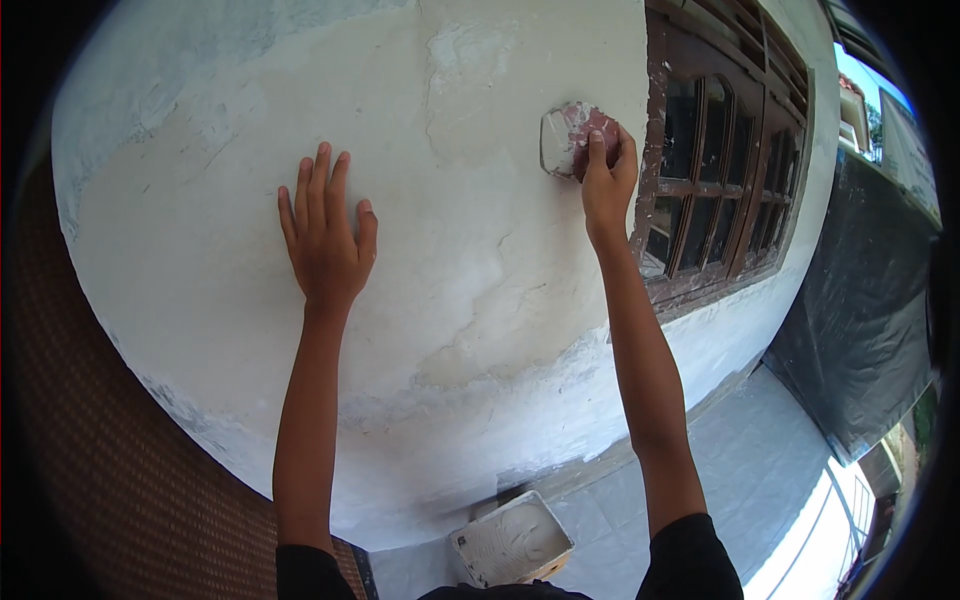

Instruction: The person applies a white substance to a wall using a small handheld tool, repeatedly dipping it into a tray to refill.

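Observation:
My left hand [328, 235] lies flat on the pale, patchy wall [400, 280] with its fingers spread, holding nothing. Up near the window frame, my right hand [608, 180] grips a reddish-brown, white-smeared scraper [577, 138], thumb on top. The scraper's flat face is at the wall surface, and its left part carries whitish paste. Part of its right side is hidden behind my fingers.
A brown wooden window [715, 160] with glass panes is set in the wall to the right. Below stands a square container [512, 540] of whitish paste on the grey floor covering [690, 490]. A dark sheet [860, 300] hangs at far right; brown woven material [120, 440] is at left.

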`<state>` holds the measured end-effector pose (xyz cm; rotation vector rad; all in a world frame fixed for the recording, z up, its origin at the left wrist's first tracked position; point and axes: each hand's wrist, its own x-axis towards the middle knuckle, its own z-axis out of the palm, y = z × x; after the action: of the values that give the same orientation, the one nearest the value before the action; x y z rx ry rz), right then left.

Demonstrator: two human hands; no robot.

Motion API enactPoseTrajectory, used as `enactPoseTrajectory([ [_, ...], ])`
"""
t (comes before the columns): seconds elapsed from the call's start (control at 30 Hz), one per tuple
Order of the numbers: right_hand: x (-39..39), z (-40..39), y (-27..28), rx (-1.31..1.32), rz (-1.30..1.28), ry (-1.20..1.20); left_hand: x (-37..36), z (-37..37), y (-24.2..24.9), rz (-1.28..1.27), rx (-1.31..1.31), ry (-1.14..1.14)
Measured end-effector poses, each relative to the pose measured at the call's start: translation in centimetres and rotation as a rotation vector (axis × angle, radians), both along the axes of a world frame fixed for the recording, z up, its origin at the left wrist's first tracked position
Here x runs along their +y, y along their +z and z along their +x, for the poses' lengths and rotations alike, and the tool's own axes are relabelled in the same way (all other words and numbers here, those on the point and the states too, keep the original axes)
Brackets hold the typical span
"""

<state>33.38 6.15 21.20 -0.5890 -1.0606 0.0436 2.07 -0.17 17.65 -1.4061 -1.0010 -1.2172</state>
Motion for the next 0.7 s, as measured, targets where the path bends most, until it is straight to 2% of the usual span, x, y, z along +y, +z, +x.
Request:
enactPoseTrajectory([
  [0.03,-0.3,0.2,0.0,0.002,-0.001,0.001,-0.1,0.0,0.0,-0.002,-0.003,0.006],
  [0.1,-1.1,0.5,0.4,0.264,0.045,0.304,0.0,0.0,-0.1,-0.001,0.0,0.022],
  [0.13,-1.1,0.2,0.0,0.266,0.05,0.308,0.1,0.0,-0.1,-0.002,0.001,0.034],
  [0.2,-0.9,-0.5,-1.1,-0.206,0.015,-0.242,-0.1,0.1,-0.1,-0.008,-0.002,0.039],
  [0.23,-0.9,-0.3,-1.1,-0.271,-0.03,-0.373,-0.2,0.3,-0.3,-0.018,-0.006,0.044],
  [0.27,-0.8,0.2,-0.8,-0.269,-0.033,-0.373,-0.2,0.5,-0.5,-0.02,-0.004,0.044],
  [0.33,-1.1,1.1,0.4,0.296,0.018,0.226,-0.1,0.6,-0.9,-0.026,-0.009,0.063],
  [0.37,-1.0,1.3,0.4,0.358,0.039,0.331,-0.1,0.5,-1.0,-0.021,-0.006,0.069],
  [0.4,-0.9,1.0,0.2,0.362,0.043,0.336,-0.1,0.6,-1.3,-0.034,-0.005,0.079],
  [0.47,-0.7,-0.1,-0.7,-0.056,0.097,0.024,-0.1,0.9,-1.6,-0.046,-0.001,0.09],
  [0.5,-1.8,-0.7,-0.8,-0.207,-0.015,-0.139,0.0,0.9,-1.8,-0.045,0.0,0.094],
  [0.53,-1.8,-0.5,-0.7,-0.251,-0.05,-0.175,-0.1,1.0,-2.0,-0.046,0.002,0.099],
  [0.63,0.0,1.6,0.9,0.216,-0.02,-0.06,0.0,1.2,-2.9,-0.059,0.005,0.108],
  [0.67,0.2,1.7,0.9,0.218,-0.017,-0.05,0.0,1.2,-3.3,-0.054,0.006,0.117],
  [0.7,-1.1,1.3,1.3,0.293,0.052,0.134,0.0,1.4,-3.7,-0.067,0.007,0.118],
])
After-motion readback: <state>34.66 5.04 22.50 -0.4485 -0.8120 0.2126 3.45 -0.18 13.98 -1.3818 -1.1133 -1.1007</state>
